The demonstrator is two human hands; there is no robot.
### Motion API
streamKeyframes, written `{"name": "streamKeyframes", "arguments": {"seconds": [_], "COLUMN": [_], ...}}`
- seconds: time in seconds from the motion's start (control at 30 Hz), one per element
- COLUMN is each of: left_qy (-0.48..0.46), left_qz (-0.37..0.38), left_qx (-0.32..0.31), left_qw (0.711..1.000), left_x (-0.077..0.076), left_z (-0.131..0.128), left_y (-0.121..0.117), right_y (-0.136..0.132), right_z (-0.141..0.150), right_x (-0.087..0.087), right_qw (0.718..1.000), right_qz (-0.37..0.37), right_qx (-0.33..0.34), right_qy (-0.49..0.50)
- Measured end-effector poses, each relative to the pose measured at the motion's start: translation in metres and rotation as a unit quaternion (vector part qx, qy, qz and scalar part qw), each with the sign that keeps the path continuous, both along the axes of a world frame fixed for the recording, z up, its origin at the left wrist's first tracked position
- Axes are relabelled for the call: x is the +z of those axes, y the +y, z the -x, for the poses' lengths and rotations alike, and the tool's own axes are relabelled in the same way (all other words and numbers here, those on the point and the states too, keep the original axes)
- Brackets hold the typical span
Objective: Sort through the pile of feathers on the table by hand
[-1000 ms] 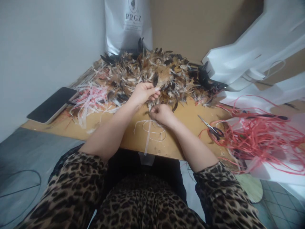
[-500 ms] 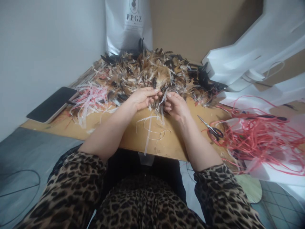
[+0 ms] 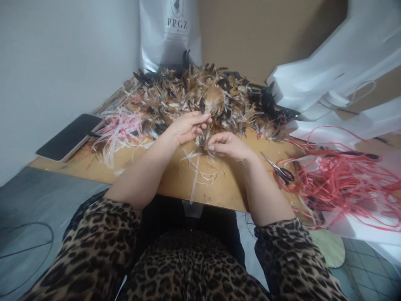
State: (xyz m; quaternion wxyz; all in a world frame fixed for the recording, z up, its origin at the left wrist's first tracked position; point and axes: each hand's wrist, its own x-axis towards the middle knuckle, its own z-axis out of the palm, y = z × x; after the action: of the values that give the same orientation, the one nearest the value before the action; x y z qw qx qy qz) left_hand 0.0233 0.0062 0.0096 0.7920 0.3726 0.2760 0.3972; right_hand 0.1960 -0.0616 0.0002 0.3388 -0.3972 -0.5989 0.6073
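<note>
My left hand pinches the pale base of a small bunch of golden-brown feathers, its tips fanning upward. Below and to the right, my right hand is closed low over the table, thumb and forefinger together beside some loose feathers; whatever may be between those fingertips I cannot make out. A large heap of brown, black and whitish feathers lies just beyond both hands. Thin white strips lie on the table in front of me, one reaching past its near edge.
Scissors with dark handles lie right of my right forearm, beside a tangle of red strings. A phone and a pile of pinkish-white strips are on the left. Behind the heap stands a white bag.
My right hand has moved down and slightly left, away from my left hand. The whitish strip that hung from its fingers no longer shows there. My left hand still holds the feather bunch.
</note>
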Motion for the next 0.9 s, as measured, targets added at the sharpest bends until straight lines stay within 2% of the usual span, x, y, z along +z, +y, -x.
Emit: {"name": "streamKeyframes", "arguments": {"seconds": [0.13,0.3,0.5,0.67,0.77,0.9], "left_qy": [-0.005,-0.011,-0.022,-0.016,-0.016,0.011], "left_qz": [0.027,0.071,0.093,0.082,0.046,-0.046], "left_qx": [-0.023,-0.099,-0.126,-0.116,-0.083,-0.027], "left_qw": [0.999,0.993,0.987,0.99,0.995,0.999], "left_x": [-0.003,-0.007,-0.01,-0.009,-0.009,-0.008], "left_z": [-0.001,-0.007,-0.01,-0.009,-0.009,-0.01], "left_y": [0.0,-0.006,-0.01,-0.009,-0.008,-0.008], "right_y": [0.006,0.011,0.013,0.014,0.013,0.011], "right_z": [-0.001,0.006,0.014,0.012,0.013,0.016], "right_x": [0.0,-0.004,-0.01,-0.01,-0.009,-0.007], "right_qw": [0.979,0.954,0.943,0.938,0.938,0.941], "right_qz": [-0.038,-0.052,-0.033,-0.043,-0.013,0.017], "right_qx": [-0.154,-0.24,-0.259,-0.276,-0.271,-0.267], "right_qy": [0.128,0.172,0.206,0.206,0.214,0.205]}}
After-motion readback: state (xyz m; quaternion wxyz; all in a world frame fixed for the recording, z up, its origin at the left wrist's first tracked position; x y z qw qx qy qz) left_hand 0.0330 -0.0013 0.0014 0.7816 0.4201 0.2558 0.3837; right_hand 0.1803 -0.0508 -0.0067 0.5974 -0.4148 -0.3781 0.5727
